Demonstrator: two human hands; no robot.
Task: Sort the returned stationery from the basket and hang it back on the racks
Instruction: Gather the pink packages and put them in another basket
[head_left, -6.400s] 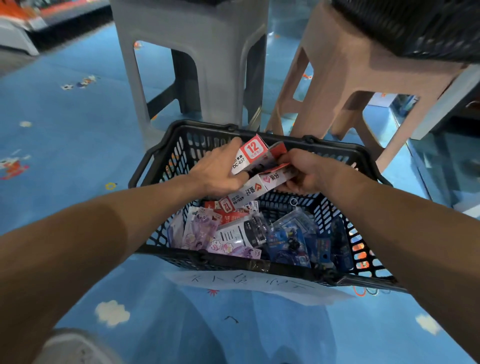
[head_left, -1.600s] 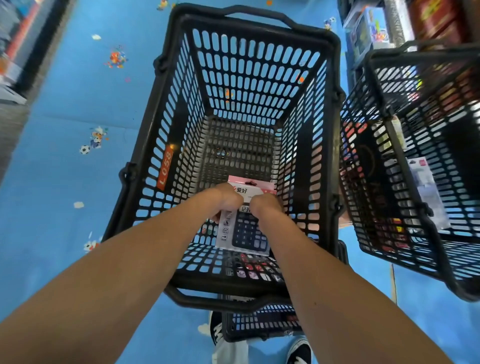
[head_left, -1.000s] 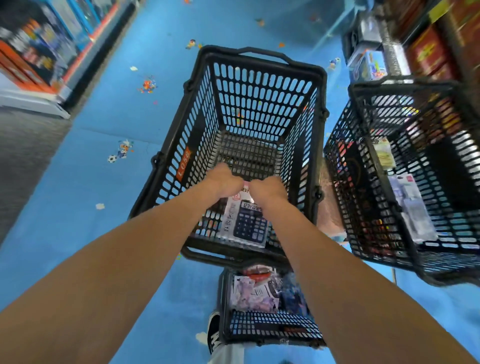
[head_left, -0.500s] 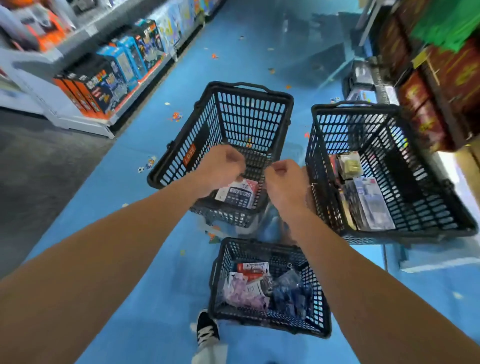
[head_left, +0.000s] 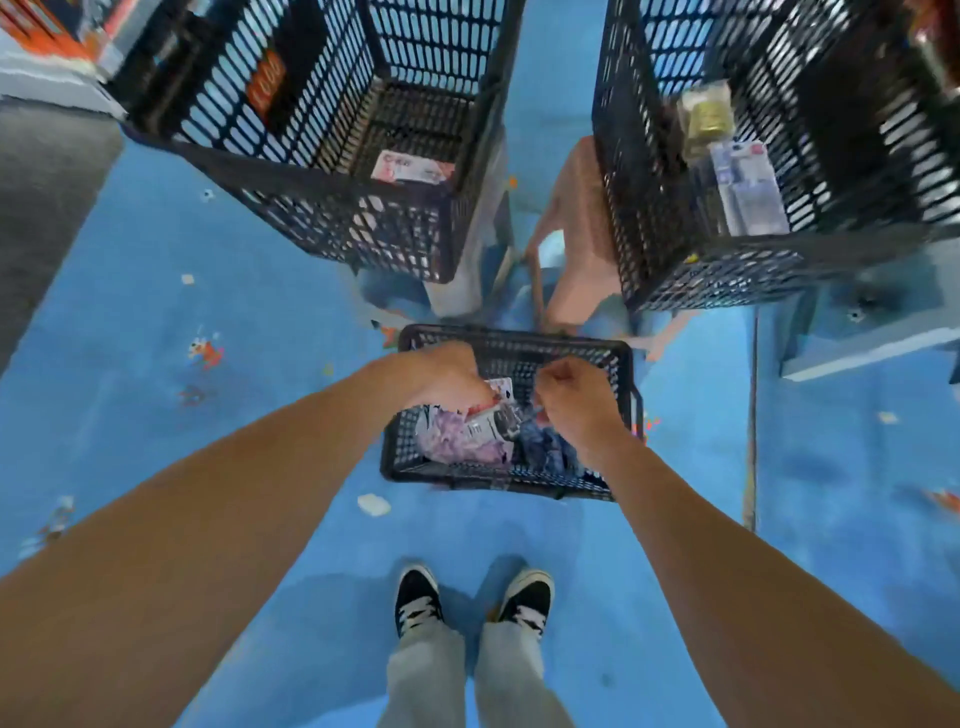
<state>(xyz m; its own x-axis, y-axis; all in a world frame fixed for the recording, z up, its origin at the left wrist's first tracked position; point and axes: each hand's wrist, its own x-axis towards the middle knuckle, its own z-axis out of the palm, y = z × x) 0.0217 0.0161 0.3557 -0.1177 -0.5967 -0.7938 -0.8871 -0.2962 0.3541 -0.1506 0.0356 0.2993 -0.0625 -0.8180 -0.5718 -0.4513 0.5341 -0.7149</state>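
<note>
Left to right. A tall black basket (head_left: 322, 156) stands raised at upper left, apparently on a grey stool (head_left: 467, 280) of which only part of a leg shows; a single pink-topped carded pack (head_left: 410, 167) lies on its floor, which suggests it serves as one sorting bin. The orange label on its side wall is blurred and cannot be read.

Below centre, the low floor basket (head_left: 511, 467) holds the unsorted returned stationery: purple-printed packets (head_left: 457, 441) at its left, a white-and-black carded item (head_left: 491, 423) in the middle, and blue packets (head_left: 540, 447) at its right. The left hand (head_left: 441, 376) reaches into it with fingers curled downward over a white card; whether it grips that card cannot be told, since the fingertips are hidden behind the hand. The right hand (head_left: 576, 402) hangs over the blue packets, loosely fisted; no item is visible in it, though its palm side is out of sight. Both arms extend forward, consistent with picking the next item to classify.

At upper right, a second tall basket (head_left: 727, 270) rests on a pinkish stool (head_left: 582, 218) and holds a clear pack with yellowish contents (head_left: 706, 117) and a white-and-blue blister pack (head_left: 748, 192). Its right side is cut off by the frame edge.

No display racks are visible, and motion blur softens all printing. Black-and-white sneakers (head_left: 470, 603) stand on the blue floor (head_left: 156, 338).
</note>
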